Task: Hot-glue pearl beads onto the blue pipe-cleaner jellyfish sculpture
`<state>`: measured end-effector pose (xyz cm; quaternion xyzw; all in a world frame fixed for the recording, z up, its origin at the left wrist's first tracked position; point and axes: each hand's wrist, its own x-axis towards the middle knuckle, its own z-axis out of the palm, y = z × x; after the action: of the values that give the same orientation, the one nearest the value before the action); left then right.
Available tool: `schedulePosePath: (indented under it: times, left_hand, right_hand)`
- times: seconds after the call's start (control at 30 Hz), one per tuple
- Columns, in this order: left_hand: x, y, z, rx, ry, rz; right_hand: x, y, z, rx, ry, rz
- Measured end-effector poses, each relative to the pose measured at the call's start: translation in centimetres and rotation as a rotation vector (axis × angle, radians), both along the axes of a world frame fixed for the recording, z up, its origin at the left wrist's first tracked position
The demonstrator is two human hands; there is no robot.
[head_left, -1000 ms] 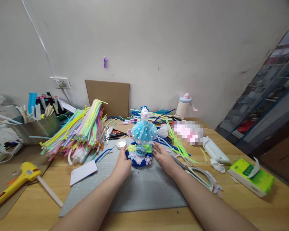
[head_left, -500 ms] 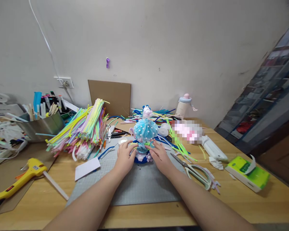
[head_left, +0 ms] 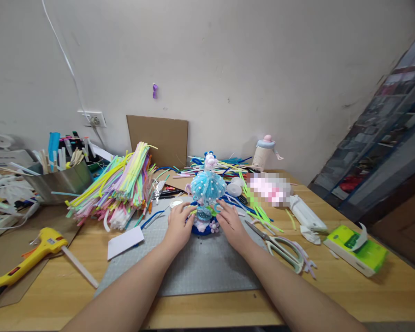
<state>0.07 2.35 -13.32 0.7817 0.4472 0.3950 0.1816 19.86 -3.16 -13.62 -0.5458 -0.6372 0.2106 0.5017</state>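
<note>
Blue craft [head_left: 208,186] is standing upright at frame centre, on the gray mat [head_left: 207,276]: beaded light-blue dome in the middle, pale top, dark-blue base with flowers. Left hand [head_left: 180,224] is flanking its lower part on the left, right hand [head_left: 232,226] on the right; both forearms are coming in from the bottom edge. Fingers of both are curving loosely at the craft's sides and partly covering it. Cannot tell if either grip is closing on it or only resting against it.

Scissors [head_left: 286,253] are lying right of the right hand, blades pointing up-left. Card [head_left: 125,242] is lying left of the left hand, partly over the mat. Round white disc [head_left: 176,204] is sitting just above the left hand.

Glue gun [head_left: 48,242] is lying lower left; stem bundle [head_left: 124,184] is spreading centre-left, beside a metal tub [head_left: 65,182] holding sticks. Bottle [head_left: 263,153] is standing upper right of centre, tissue pack [head_left: 356,251] is lying far right on the wooden surface [head_left: 380,304]. Cardboard [head_left: 159,138] is leaning on the wall behind.
</note>
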Motion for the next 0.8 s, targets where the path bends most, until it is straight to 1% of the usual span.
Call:
schedulePosePath:
  times: [0.17, 0.3, 0.4, 0.57, 0.7, 0.8]
  left_hand:
    - [-1.1, 1.4, 0.1, -0.046, -0.137, 0.079]
    - [-1.8, 2.8, -0.7, -0.147, -0.307, 0.205]
    - [-1.8, 3.3, -1.2, -0.232, -0.413, 0.254]
    - [-1.4, 2.9, -1.0, -0.269, -0.501, 0.225]
    - [-1.3, 2.5, -0.7, -0.277, -0.518, 0.168]
    - [-1.2, 2.4, -0.9, -0.31, -0.518, 0.111]
  right_hand:
    - [1.6, 0.5, -0.1, -0.031, 0.303, -0.09]
    - [2.4, 1.3, -0.8, -0.176, 0.617, -0.145]
    - [2.4, 1.5, -1.1, -0.285, 0.819, -0.15]
    - [2.0, 1.3, -0.5, -0.372, 1.005, -0.122]
    - [1.8, 1.1, 0.0, -0.4, 1.056, -0.104]
    - [1.9, 1.1, 0.1, -0.405, 1.071, -0.091]
